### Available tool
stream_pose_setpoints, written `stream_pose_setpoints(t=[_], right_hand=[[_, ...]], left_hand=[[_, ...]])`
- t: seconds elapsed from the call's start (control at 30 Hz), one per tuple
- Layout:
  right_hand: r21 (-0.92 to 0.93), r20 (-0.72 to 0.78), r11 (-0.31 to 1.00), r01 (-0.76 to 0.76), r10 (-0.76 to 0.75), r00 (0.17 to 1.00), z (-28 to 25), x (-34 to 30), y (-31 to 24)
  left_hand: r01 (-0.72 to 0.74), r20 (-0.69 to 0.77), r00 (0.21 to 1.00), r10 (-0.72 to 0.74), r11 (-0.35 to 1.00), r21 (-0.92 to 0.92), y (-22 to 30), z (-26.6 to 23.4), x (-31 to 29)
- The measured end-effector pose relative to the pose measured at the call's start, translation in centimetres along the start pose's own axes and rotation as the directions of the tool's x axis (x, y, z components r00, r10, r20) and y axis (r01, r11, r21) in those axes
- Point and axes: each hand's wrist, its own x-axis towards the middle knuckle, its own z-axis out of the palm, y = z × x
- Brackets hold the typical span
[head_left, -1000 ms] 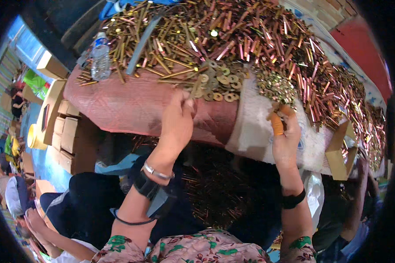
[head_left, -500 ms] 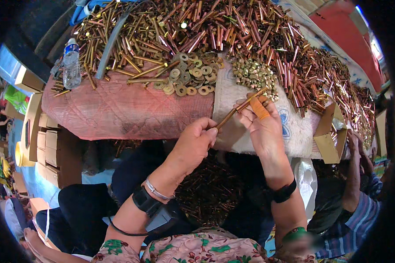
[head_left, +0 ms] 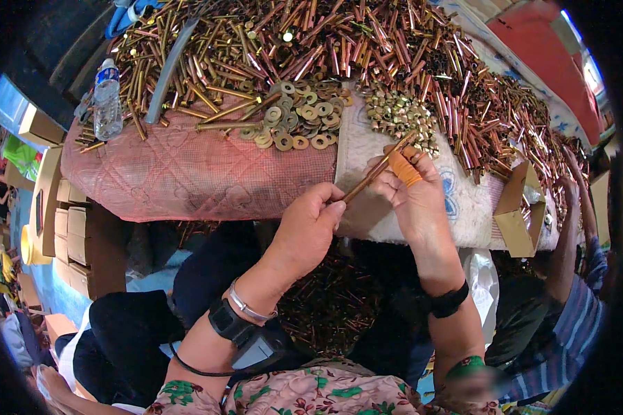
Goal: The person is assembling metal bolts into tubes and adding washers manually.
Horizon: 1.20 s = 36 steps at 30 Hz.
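Note:
My left hand [head_left: 303, 228] pinches the near end of a slim brass-coloured bolt [head_left: 356, 190] between thumb and fingers. At the bolt's far end, my right hand [head_left: 417, 200], with orange wrapping on its fingers, is closed round a copper-coloured metal tube [head_left: 386, 160] in line with the bolt. How far the tube sits over the bolt is partly hidden by the fingers. Just beyond the hands lie a heap of flat washers [head_left: 304, 117] and a heap of small brass-coloured nuts [head_left: 401, 121].
Long bolts [head_left: 235, 62] and copper tubes [head_left: 457, 117] cover the back of the padded surface [head_left: 221, 180]. A water bottle [head_left: 108, 104] stands at its left end, near a clear hose [head_left: 169, 76]. An open carton [head_left: 519, 214] stands at right, beside a co-worker's arm [head_left: 567, 228]. Cartons [head_left: 76, 228] are stacked at left.
The gap between tube and bolt has closed, and the two now read as one straight rod. My hands have barely shifted. The co-worker's arms at right have reached further over the surface.

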Motion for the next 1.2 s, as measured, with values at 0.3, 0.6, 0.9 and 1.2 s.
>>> stream_pose_setpoints(t=[0.3,0.6,0.9,1.2], right_hand=[[-0.706,0.030,0.657,0.265,-0.346,0.938,-0.6,2.3,-0.6],[-0.832,0.503,0.031,0.553,-0.375,0.778,4.7,3.2,2.2],[-0.822,0.547,-0.247,0.513,-0.097,0.831,6.8,4.9,1.4],[-0.802,0.597,-0.114,0.586,-0.155,0.787,6.1,5.0,1.9]], left_hand=[[0.021,-0.117,0.993,-0.027,0.999,-0.050,0.2,-0.5,0.1],[0.082,-0.174,0.961,-0.215,0.823,-0.563,1.8,-1.7,-0.3],[0.057,-0.176,0.963,-0.207,0.787,-0.614,2.2,-2.0,-0.4],[0.073,-0.159,0.964,-0.215,0.784,-0.617,2.0,-2.2,-0.2]])
